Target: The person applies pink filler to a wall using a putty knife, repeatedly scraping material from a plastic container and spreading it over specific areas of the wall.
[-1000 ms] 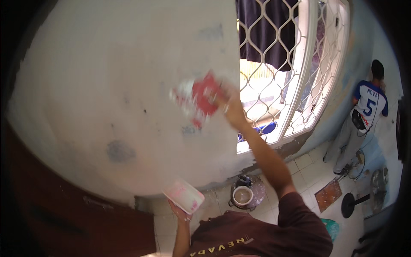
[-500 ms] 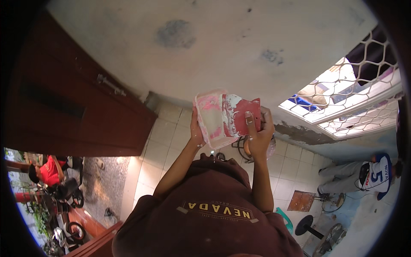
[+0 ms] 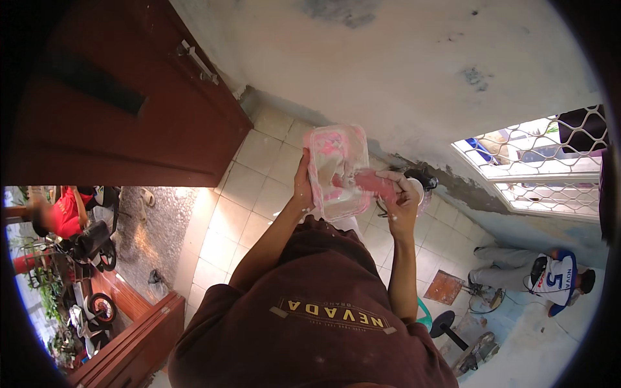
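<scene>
My left hand (image 3: 302, 187) is closed on the left side of a translucent plastic tub (image 3: 357, 147), smeared inside with pink and white putty. In my right hand (image 3: 405, 204) is a red putty spreader (image 3: 377, 185), gripped at its right end. Its working edge, coated with whitish putty, reaches in over the tub's lower right part. The spreader is tilted and slightly blurred, so whether it touches the tub's bottom cannot be told.
Ahead rises a patched plaster wall (image 3: 414, 84), with a grilled window (image 3: 530, 161) at right. A brown door (image 3: 129, 84) stands at left. One person (image 3: 556, 278) is at the far right, another (image 3: 68, 213) outside by motorbikes. A fan (image 3: 479, 352) stands lower right.
My right hand has turned the spreader from flat facing me to a steep tilt, its edge now farther inside the tub. The view has swung, so wall and window sit farther right.
</scene>
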Demonstrator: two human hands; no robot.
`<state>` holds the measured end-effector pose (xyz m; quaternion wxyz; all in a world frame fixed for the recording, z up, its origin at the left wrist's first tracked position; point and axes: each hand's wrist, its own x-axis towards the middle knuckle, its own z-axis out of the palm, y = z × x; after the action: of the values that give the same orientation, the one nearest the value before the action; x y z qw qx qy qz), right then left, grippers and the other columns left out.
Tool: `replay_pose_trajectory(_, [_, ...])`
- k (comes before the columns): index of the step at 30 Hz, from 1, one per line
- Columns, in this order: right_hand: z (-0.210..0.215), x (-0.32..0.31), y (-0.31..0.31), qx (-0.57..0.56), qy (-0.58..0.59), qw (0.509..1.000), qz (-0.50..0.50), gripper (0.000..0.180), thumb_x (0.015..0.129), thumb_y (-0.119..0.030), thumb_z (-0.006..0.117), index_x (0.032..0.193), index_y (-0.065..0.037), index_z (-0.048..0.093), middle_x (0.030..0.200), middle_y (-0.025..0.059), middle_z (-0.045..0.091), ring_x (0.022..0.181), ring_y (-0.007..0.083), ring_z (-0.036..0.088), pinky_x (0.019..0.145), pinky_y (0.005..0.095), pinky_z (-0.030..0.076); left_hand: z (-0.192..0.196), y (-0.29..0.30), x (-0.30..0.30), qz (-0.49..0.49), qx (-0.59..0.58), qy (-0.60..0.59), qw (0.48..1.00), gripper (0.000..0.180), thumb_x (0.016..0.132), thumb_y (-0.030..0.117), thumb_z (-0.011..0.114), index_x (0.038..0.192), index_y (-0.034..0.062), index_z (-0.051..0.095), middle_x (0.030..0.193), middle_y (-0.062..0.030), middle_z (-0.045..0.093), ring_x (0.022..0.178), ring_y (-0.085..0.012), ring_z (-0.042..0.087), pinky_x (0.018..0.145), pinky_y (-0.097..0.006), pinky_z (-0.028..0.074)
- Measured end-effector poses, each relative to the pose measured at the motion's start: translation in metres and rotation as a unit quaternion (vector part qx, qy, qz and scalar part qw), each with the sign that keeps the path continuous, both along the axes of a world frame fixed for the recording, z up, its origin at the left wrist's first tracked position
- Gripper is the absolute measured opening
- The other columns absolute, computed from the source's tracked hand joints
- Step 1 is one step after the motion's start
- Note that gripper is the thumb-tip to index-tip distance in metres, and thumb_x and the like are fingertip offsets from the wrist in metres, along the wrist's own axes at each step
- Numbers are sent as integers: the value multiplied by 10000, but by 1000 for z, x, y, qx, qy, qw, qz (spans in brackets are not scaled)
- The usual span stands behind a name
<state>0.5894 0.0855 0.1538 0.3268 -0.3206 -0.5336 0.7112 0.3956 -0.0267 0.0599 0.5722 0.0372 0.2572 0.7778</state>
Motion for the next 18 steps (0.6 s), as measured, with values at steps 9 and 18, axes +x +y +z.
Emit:
replay_pose_trajectory(9, [-10,-25,-53,37,-138,986,-85,203,1018,-171,740,848,-60,727,750,-70,534,669,30,462,607,236,343,-2,-66,-19,-10,-76,-9,997,706,1095,606,431,1522,48,504,1427,-119,625,1300,-238,607,1127,-401,484])
replay_pose_trajectory(18, [-3,-50,-74,-59,-30,994,-86,184,1066,-191,678,937,-61,674,790,-73,547,657,14,431,563,220,315,-23,-85,-25,-3,-76,-4,997,729,1079,610,487,1535,42,493,1457,-83,608,1309,-189,577,1146,-357,443])
